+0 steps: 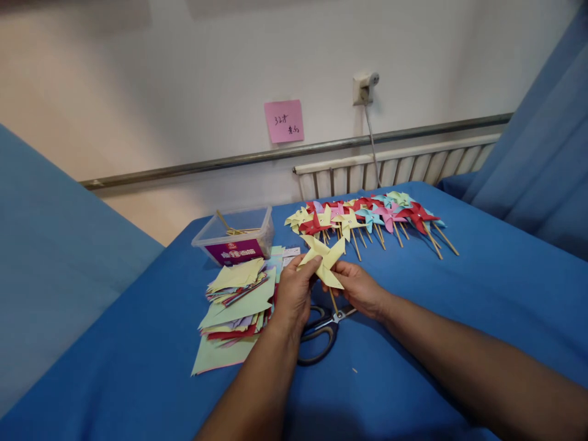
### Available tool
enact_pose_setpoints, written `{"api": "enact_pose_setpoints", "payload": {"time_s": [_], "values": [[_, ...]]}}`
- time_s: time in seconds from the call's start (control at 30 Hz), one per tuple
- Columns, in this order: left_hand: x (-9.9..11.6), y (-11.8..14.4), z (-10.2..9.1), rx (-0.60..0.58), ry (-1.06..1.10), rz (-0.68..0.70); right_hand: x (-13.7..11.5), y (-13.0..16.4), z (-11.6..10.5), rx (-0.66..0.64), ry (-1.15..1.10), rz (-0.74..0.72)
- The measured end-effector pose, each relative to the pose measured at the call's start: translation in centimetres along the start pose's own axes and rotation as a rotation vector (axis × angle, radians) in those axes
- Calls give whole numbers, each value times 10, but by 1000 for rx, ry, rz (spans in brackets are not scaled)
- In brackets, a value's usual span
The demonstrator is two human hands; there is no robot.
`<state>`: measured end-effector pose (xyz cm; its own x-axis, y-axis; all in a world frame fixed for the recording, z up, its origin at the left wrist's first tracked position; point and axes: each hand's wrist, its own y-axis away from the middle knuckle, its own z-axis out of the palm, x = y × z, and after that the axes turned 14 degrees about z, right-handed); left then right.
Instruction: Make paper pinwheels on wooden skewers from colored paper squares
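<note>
A pale yellow paper pinwheel (pixel 327 260) is held up between both hands, its thin wooden stick pointing down toward me. My left hand (pixel 296 285) is closed on it, the thumb pressed over the paper near the centre. From the right, my right hand (pixel 358 286) grips it behind the lower blades, with most of its fingertips hidden by the paper. Below the hands lies a pair of black-handled scissors (pixel 324 334) on the blue cloth, the blades partly covered by my right hand.
Left of my hands are stacks of coloured paper (pixel 236 306). Behind them stands a clear plastic box (pixel 234 236) with wooden sticks inside. Many finished-looking pinwheels (pixel 353 217) lie in rows at the back. A blue cloth (pixel 413 392) covers the table; a radiator (pixel 413 165) is behind.
</note>
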<state>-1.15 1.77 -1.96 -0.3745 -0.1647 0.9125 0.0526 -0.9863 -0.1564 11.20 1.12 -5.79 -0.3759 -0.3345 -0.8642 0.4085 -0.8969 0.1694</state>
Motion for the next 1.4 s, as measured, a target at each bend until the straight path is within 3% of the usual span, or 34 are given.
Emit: {"api": "enact_pose_setpoints", "payload": {"time_s": [0.23,0.37,0.5,0.63,0.83,1.07,1.4], "values": [[-2,2,2,-8,-49,29,0,-1,0,-2,15,-7],[1,2,4,59,-5,35,3,-2,-4,38,59,-24],[2,-1,3,134,84,8,-2,-2,-8,146,74,-147],[0,-2,2,102,125,-60,-12,-1,-9,113,58,-225],[-2,2,2,4,141,-178,-10,-3,-13,149,55,-220],[-3,6,4,-11,170,-207,-7,-4,-13,186,1,-189],[0,2,5,12,173,-230,-16,0,-16,105,-176,-110]]}}
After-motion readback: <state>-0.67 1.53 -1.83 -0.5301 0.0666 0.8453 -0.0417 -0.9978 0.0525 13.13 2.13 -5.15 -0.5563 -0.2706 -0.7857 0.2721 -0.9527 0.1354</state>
